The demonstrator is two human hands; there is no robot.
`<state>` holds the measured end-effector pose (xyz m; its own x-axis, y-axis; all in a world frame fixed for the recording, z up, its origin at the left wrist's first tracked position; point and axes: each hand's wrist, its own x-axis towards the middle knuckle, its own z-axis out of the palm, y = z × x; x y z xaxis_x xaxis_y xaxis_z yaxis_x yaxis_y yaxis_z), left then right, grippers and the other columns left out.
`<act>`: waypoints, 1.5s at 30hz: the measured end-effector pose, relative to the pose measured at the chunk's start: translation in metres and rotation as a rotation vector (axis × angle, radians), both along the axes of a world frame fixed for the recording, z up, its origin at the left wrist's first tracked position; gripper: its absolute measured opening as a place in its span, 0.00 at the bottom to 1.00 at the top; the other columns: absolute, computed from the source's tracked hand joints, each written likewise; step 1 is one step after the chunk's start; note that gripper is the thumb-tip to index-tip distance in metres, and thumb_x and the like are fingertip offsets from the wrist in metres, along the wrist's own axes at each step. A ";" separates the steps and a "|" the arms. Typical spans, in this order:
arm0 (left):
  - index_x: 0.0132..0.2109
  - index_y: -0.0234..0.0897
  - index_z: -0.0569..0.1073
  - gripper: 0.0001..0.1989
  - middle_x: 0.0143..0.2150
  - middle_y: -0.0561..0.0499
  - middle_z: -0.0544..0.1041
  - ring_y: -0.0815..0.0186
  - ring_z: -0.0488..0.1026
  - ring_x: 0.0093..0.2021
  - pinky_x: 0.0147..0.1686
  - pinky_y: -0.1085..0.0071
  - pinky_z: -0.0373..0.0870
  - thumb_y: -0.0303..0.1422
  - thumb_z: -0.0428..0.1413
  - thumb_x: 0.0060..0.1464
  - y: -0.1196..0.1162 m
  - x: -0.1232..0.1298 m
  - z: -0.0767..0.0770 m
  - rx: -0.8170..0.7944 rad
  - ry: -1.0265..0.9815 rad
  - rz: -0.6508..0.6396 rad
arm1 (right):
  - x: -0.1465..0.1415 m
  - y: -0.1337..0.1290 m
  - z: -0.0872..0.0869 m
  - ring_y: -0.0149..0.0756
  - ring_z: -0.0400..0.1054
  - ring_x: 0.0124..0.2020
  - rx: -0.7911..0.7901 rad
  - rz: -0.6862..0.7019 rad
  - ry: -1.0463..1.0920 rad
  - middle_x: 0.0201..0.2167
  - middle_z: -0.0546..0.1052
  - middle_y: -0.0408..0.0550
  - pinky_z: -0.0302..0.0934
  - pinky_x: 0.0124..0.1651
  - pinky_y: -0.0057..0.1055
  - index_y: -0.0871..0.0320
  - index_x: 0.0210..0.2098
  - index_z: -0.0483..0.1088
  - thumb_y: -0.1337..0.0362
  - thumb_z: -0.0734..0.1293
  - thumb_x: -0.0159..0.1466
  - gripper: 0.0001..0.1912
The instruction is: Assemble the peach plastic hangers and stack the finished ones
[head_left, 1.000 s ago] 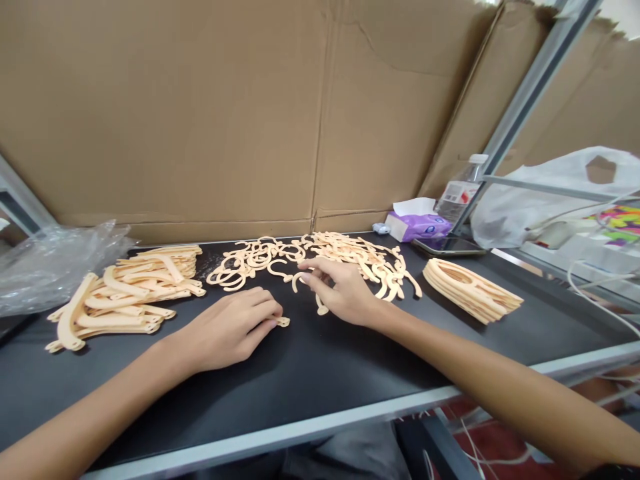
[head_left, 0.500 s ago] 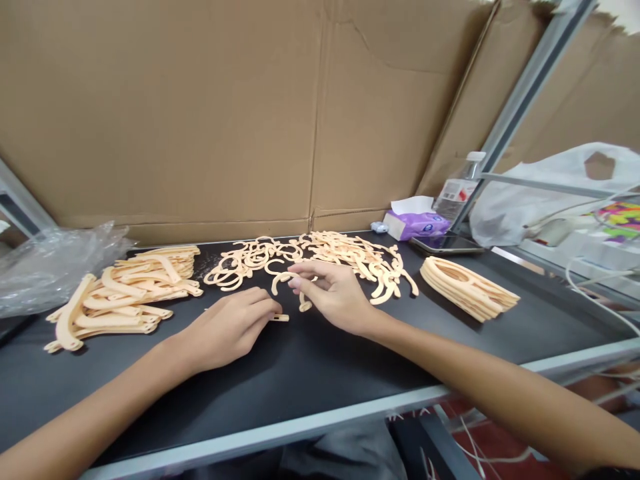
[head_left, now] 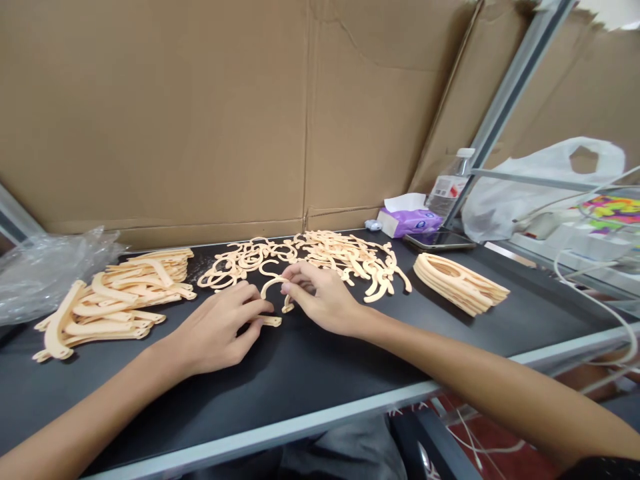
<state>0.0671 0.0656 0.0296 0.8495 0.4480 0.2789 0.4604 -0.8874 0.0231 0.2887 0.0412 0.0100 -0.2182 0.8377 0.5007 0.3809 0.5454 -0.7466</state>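
Observation:
In the head view, my left hand (head_left: pixel 223 330) is closed on a flat cream arm-shaped piece (head_left: pixel 271 321), whose slim end with a small hole sticks out past the fingertips. Just right of it, my right hand (head_left: pixel 320 297) pinches a thin curved cream piece (head_left: pixel 271 283) between thumb and fingers. Part of that curve hangs below the fingers, close to the table. Another thin cream ring-like piece (head_left: pixel 267 267) lies right behind it. My fingers hide most of the left piece.
At left are a pile of cream arms (head_left: pixel 125 293) and clear plastic wrap (head_left: pixel 55 267). Behind my hands lie thin rings (head_left: pixel 245 257) and curved pieces (head_left: pixel 345 253). Stacked frames (head_left: pixel 457 283), a phone (head_left: pixel 440 240), tissues (head_left: pixel 410 221) and a bottle (head_left: pixel 447 193) stand at right.
The right hand has brought the curved piece slightly left, nearer the left hand. The arm-shaped piece in my left hand has turned, showing more of its flat face. The view has shifted slightly.

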 end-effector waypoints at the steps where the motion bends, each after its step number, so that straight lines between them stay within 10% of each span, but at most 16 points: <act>1: 0.45 0.39 0.76 0.13 0.37 0.47 0.73 0.61 0.70 0.38 0.38 0.65 0.65 0.30 0.47 0.63 0.000 0.001 0.000 0.026 0.013 0.010 | 0.000 0.000 0.000 0.31 0.74 0.30 -0.004 -0.003 -0.006 0.30 0.77 0.43 0.67 0.35 0.29 0.56 0.41 0.66 0.64 0.62 0.67 0.04; 23: 0.32 0.39 0.70 0.05 0.29 0.54 0.72 0.68 0.68 0.31 0.36 0.70 0.64 0.26 0.52 0.55 -0.010 -0.001 0.012 -0.202 -0.061 -0.124 | 0.010 0.004 0.013 0.31 0.70 0.29 -0.061 -0.115 -0.268 0.29 0.80 0.45 0.59 0.34 0.27 0.59 0.34 0.79 0.67 0.67 0.63 0.07; 31: 0.48 0.41 0.74 0.15 0.37 0.51 0.75 0.63 0.73 0.35 0.34 0.69 0.67 0.44 0.54 0.60 -0.003 0.005 -0.002 -0.123 -0.105 0.143 | 0.013 0.005 0.013 0.29 0.66 0.24 -0.105 -0.090 -0.149 0.23 0.76 0.43 0.58 0.29 0.26 0.60 0.30 0.79 0.67 0.71 0.58 0.04; 39: 0.38 0.41 0.75 0.09 0.37 0.51 0.78 0.62 0.74 0.38 0.39 0.67 0.69 0.28 0.52 0.52 0.002 -0.003 0.002 -0.148 -0.067 0.127 | 0.017 0.009 0.012 0.30 0.69 0.26 -0.201 -0.073 -0.209 0.25 0.77 0.44 0.62 0.30 0.26 0.61 0.33 0.79 0.77 0.66 0.53 0.12; 45: 0.43 0.41 0.75 0.09 0.42 0.48 0.77 0.59 0.74 0.43 0.44 0.64 0.70 0.37 0.53 0.59 0.001 0.005 -0.002 -0.124 -0.088 0.124 | 0.020 0.014 0.009 0.31 0.69 0.28 -0.102 -0.070 -0.167 0.27 0.79 0.45 0.60 0.32 0.27 0.59 0.31 0.79 0.67 0.69 0.59 0.05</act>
<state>0.0718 0.0661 0.0274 0.7601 0.5833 0.2863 0.5576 -0.8118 0.1735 0.3089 0.0553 0.0191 -0.2302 0.8985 0.3737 0.5389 0.4375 -0.7199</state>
